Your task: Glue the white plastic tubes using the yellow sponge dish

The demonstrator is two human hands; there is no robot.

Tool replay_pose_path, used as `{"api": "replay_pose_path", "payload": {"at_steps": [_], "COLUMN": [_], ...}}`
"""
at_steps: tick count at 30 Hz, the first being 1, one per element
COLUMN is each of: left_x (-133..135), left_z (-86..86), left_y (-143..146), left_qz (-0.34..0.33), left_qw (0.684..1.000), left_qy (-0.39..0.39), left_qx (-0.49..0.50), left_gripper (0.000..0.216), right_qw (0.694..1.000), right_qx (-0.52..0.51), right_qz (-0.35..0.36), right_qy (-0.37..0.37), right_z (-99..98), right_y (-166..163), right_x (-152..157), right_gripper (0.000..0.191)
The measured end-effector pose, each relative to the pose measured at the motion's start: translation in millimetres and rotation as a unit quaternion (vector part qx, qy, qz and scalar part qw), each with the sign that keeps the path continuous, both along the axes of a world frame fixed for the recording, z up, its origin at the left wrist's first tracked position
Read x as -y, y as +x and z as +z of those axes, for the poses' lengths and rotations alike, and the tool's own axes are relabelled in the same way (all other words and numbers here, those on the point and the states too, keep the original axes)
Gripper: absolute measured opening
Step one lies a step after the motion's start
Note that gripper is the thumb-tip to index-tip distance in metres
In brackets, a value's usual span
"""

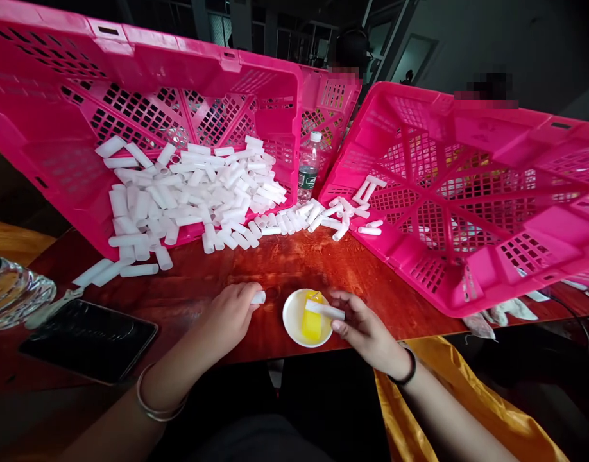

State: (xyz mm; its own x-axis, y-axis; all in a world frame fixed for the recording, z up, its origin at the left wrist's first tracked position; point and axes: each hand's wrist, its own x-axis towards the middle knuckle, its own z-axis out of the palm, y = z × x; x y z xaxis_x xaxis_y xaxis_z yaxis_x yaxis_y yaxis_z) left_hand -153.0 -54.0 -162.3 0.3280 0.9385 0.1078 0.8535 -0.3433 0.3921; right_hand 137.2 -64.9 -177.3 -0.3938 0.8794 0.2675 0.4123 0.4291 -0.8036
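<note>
My left hand (230, 316) is closed round a short white plastic tube (258, 297), of which only one end shows. In my right hand (362, 324) another white tube (326, 311) is gripped at its right end between thumb and fingers. Its free end lies over a yellow block (312, 326) in a small round white dish (293, 321). Whether the tube touches the block I cannot tell. Many loose white tubes (193, 186) spill out of a pink crate on its side onto the reddish wooden table (246, 269).
Two pink crates, a left crate (58, 147) and a right crate (506, 256), lie tipped toward me. Between them stands a water bottle (308, 170). A black phone (90, 340) and a clear bottle (15, 292) lie at left. Yellow cloth (434, 385) hangs at the table's edge.
</note>
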Motion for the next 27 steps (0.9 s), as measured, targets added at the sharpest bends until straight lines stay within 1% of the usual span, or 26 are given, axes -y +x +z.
{"api": "replay_pose_path", "payload": {"at_steps": [1, 2, 3, 5, 6, 7, 9, 10, 11, 12, 13, 16, 17, 18, 20, 21, 22, 25, 26, 27], "left_x": [2, 5, 8, 12, 13, 14, 14, 13, 12, 10, 9, 7, 7, 7, 7, 8, 8, 8, 9, 9], "left_z": [-0.3, -0.6, -1.2, -3.1, -4.6, -6.7, -11.7, -14.2, -16.3, -17.9, -18.8, -18.0, -17.0, -16.1, -14.6, -14.3, -14.2, -14.9, -15.1, -15.3], "left_y": [2, 5, 9, 17, 22, 27, 37, 42, 46, 50, 53, 56, 56, 56, 56, 56, 56, 56, 56, 57], "left_qz": [-0.002, -0.005, -0.012, -0.038, -0.056, -0.076, -0.104, -0.11, -0.112, -0.11, -0.107, -0.099, -0.097, -0.096, -0.095, -0.095, -0.096, -0.097, -0.097, -0.097], "left_qw": [1.0, 0.999, 0.997, 0.992, 0.988, 0.984, 0.978, 0.977, 0.977, 0.978, 0.978, 0.978, 0.977, 0.977, 0.976, 0.976, 0.976, 0.976, 0.976, 0.976], "left_qy": [0.002, 0.002, -0.002, -0.013, -0.015, -0.012, 0.004, 0.01, 0.015, 0.017, 0.019, 0.023, 0.022, 0.021, 0.02, 0.021, 0.023, 0.03, 0.033, 0.033], "left_qx": [0.025, 0.05, 0.074, 0.121, 0.143, 0.162, 0.183, 0.183, 0.181, 0.179, 0.177, 0.184, 0.188, 0.191, 0.194, 0.195, 0.194, 0.194, 0.193, 0.193], "left_gripper": [0.026, 0.025, 0.022, 0.02, 0.029, 0.045, 0.079, 0.09, 0.094, 0.093, 0.091, 0.085, 0.084, 0.084, 0.084, 0.084, 0.084, 0.084, 0.084, 0.083], "right_qw": [1.0, 1.0, 1.0, 0.996, 0.994, 0.993, 0.997, 0.999, 0.999, 0.999, 0.999, 0.996, 0.996, 0.997, 0.998, 0.996, 0.995, 0.989, 0.987, 0.989], "right_qx": [-0.012, -0.01, 0.001, 0.028, 0.034, 0.032, 0.003, -0.017, -0.033, -0.039, -0.032, 0.014, 0.017, 0.008, -0.022, -0.029, -0.025, 0.018, 0.021, 0.012], "right_qz": [-0.013, -0.026, -0.03, -0.013, 0.004, 0.019, 0.021, 0.009, -0.007, -0.022, -0.032, -0.032, -0.031, -0.035, -0.062, -0.08, -0.094, -0.101, -0.098, -0.095], "right_qy": [-0.018, -0.015, 0.008, 0.082, 0.108, 0.116, 0.079, 0.045, 0.017, 0.003, 0.007, 0.08, 0.085, 0.069, 0.012, -0.003, 0.003, 0.107, 0.124, 0.117], "right_z": [-0.2, -0.7, -1.3, -2.0, -2.0, -1.7, -0.7, -0.3, 0.1, 0.2, 0.2, -0.6, -1.0, -1.5, -2.5, -3.2, -3.9, -6.3, -6.8, -7.1], "right_y": [0, 0, 0, 2, 2, 2, 1, 0, -2, -4, -5, -8, -8, -9, -9, -10, -11, -13, -13, -14], "right_x": [1, 1, 2, 3, 4, 6, 9, 10, 12, 15, 17, 23, 25, 27, 29, 30, 30, 32, 32, 33], "right_gripper": [0.027, 0.026, 0.023, 0.019, 0.02, 0.021, 0.025, 0.026, 0.026, 0.023, 0.02, 0.015, 0.017, 0.019, 0.019, 0.017, 0.014, 0.008, 0.009, 0.011]}}
